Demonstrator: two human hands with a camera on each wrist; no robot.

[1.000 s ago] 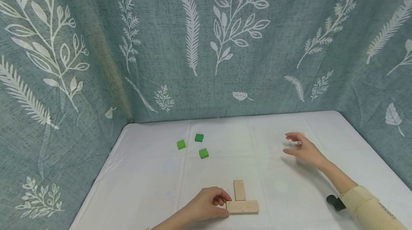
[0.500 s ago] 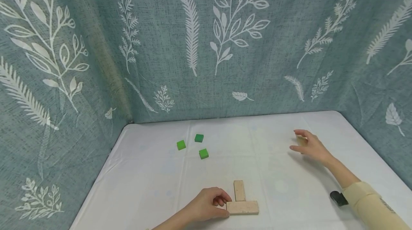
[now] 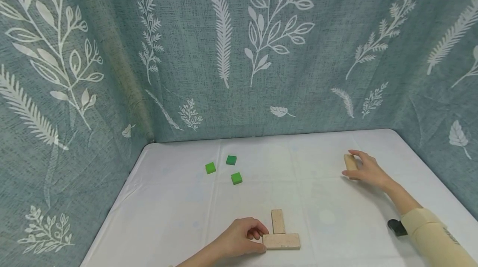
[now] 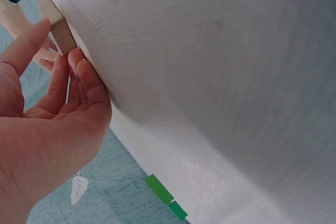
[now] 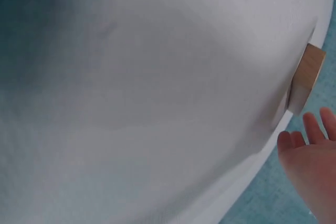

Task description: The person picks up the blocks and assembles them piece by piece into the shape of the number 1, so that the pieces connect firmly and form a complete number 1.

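Observation:
My left hand (image 3: 242,237) holds the left end of a flat wooden block (image 3: 281,241) near the front of the table. In the left wrist view, the thumb and fingertips (image 4: 43,27) meet that block's end (image 4: 64,38). A second wooden block (image 3: 277,221) lies behind it, set crosswise, its near end against the first. Far to the right, my right hand (image 3: 369,169) spreads thumb and fingers about a third wooden block (image 3: 349,163). The right wrist view shows a gap between the visible fingers (image 5: 312,129) and this block (image 5: 306,80); the thumb is hidden there.
Three small green blocks, one nearer the front (image 3: 236,178), one at left (image 3: 210,168) and a darker one (image 3: 231,160), lie left of centre on the white tablecloth (image 3: 164,200). A black object (image 3: 396,227) sits by the right sleeve. Patterned curtain (image 3: 239,51) encloses the back.
My right hand has moved right and is now around the far block, which shows more clearly between thumb and fingers. The left hand and its block have stayed in place.

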